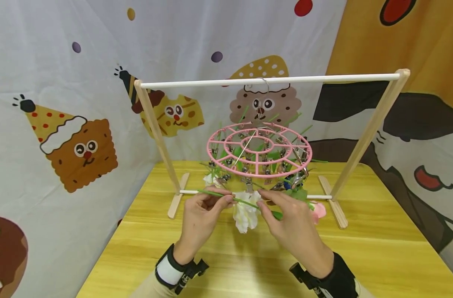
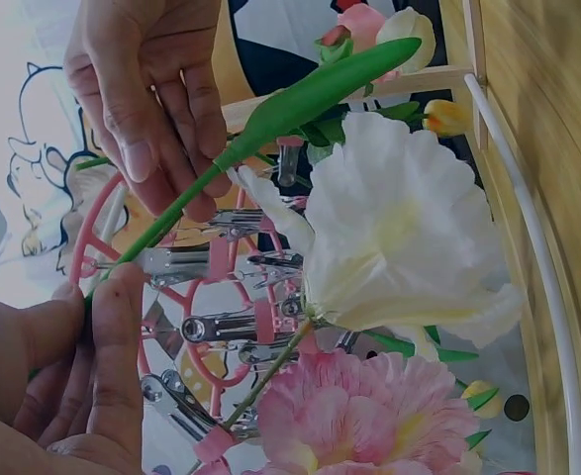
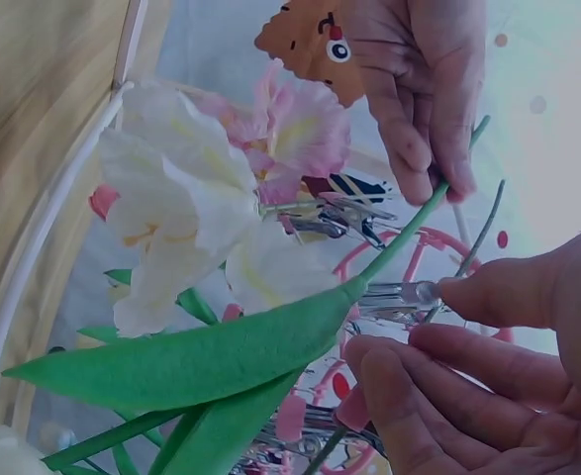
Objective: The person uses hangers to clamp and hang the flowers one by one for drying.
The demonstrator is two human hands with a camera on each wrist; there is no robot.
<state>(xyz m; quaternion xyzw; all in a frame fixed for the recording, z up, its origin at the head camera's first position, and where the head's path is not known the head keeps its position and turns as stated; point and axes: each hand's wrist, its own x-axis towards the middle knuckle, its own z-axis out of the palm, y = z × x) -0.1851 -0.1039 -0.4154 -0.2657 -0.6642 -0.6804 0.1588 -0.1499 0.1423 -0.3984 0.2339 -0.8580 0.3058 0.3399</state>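
My left hand (image 1: 201,221) pinches a green artificial stem (image 1: 214,193) between thumb and fingers. The stem runs rightward to my right hand (image 1: 294,219), and a long green leaf (image 3: 201,351) spreads from it. My right thumb and forefinger stand apart beside the leaf's base, next to a metal clip (image 2: 176,262); whether they touch the clip is unclear. Just behind the stem, a large white artificial flower (image 1: 245,215) hangs head down below the round pink clip hanger (image 1: 257,175). A pink ruffled flower (image 2: 359,416) hangs beside the white one in the left wrist view.
The hanger hooks on a white rod (image 1: 196,82) between wooden side posts (image 1: 371,128). Several more flowers and leaves hang from its clips, including a pink one (image 1: 317,211) at right. The frame stands on a wooden table (image 1: 144,244) before a printed cloth (image 1: 99,62).
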